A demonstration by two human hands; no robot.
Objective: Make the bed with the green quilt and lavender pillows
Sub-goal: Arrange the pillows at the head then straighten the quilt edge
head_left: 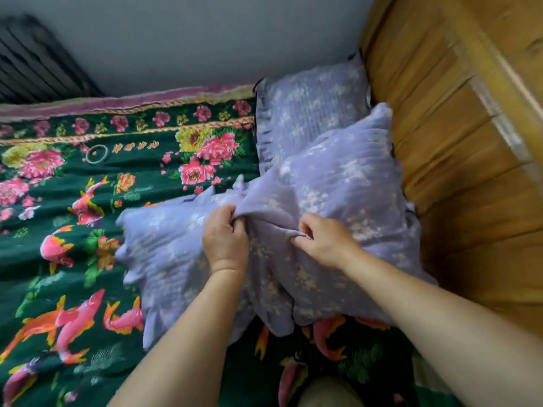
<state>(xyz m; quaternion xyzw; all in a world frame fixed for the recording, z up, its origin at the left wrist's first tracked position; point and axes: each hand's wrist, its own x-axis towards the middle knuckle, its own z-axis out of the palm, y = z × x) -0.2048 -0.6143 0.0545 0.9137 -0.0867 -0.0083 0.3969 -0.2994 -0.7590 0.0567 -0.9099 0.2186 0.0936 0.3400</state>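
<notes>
Your left hand [224, 240] and right hand [324, 240] | both are clenching the front lavender pillow [338, 183] | it is lying on the green quilt [73, 183], overlapping 1 rear pillow [308, 104]

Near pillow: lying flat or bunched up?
Bunched. Both hands, left hand and right hand, pinch the near pillow fabric into a raised ridge; it leans on the far pillow.

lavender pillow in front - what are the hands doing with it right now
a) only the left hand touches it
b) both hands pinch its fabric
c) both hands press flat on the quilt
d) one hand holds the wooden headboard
b: the left hand and the right hand each bunch a fold of the front lavender pillow between their fingers, over the green quilt.
</notes>
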